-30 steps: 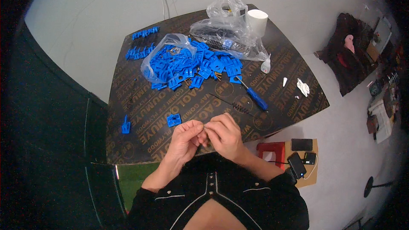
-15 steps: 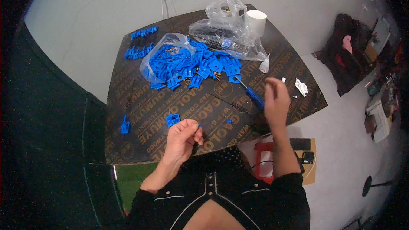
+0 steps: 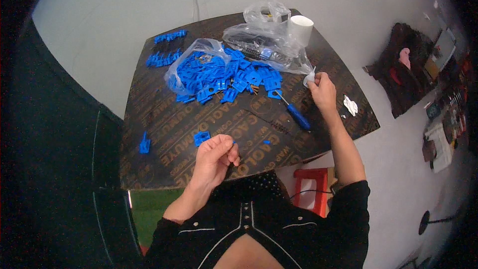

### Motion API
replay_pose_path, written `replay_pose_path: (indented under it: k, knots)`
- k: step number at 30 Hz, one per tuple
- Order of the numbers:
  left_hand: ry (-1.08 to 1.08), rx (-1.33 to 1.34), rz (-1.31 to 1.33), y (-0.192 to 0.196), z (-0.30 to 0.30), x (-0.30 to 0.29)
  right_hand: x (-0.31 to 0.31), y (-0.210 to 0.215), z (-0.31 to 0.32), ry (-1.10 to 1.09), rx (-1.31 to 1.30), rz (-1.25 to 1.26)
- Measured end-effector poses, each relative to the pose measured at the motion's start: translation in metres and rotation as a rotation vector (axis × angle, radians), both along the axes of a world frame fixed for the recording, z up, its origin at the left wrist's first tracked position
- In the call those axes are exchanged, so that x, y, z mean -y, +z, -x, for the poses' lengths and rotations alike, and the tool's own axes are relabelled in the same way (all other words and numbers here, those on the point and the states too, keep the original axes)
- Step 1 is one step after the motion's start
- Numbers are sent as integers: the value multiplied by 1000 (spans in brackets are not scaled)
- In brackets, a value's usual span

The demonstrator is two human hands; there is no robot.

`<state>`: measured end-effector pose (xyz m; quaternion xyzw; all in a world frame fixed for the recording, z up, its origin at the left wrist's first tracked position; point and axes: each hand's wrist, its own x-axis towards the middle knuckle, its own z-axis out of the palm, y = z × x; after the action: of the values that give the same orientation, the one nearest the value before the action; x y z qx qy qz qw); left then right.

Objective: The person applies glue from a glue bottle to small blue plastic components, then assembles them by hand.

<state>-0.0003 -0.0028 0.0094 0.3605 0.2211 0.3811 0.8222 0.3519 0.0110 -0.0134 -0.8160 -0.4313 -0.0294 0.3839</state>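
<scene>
At the right side of the desk (image 3: 348, 77), I now see the right hand (image 3: 324, 91) on a small white bottle (image 3: 308, 77), its grip narrow and seemingly closed on it; a second ago it was up against the left hand (image 3: 215, 155). That one has stayed by the near edge, pinching a tiny blue piece (image 3: 234, 142), so I judge the piece is in one hand's keeping while the other deals with the bottle. A blue square part (image 3: 200, 137) lies just beyond the left hand, a loose blue bit (image 3: 267, 142) to its right. Farther off, a clear bag (image 3: 174, 82) has blue parts (image 3: 239, 85) in it and heaped beside it; right of that, another clear bag (image 3: 290, 53) holds black coils (image 3: 244, 47). I cannot tell what, if anything, the white cylinder (image 3: 300, 30) holds
</scene>
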Motion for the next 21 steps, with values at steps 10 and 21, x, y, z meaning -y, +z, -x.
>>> replay_pose_path:
  k: [10, 21]
  knots:
    - [-106, 231, 94, 3, 1, -6, 2, 0, 1, 5, 19, -82]
    - [-154, 401, 82, 1, 0, -9, 80, 36, 132, 510, -444, -435]
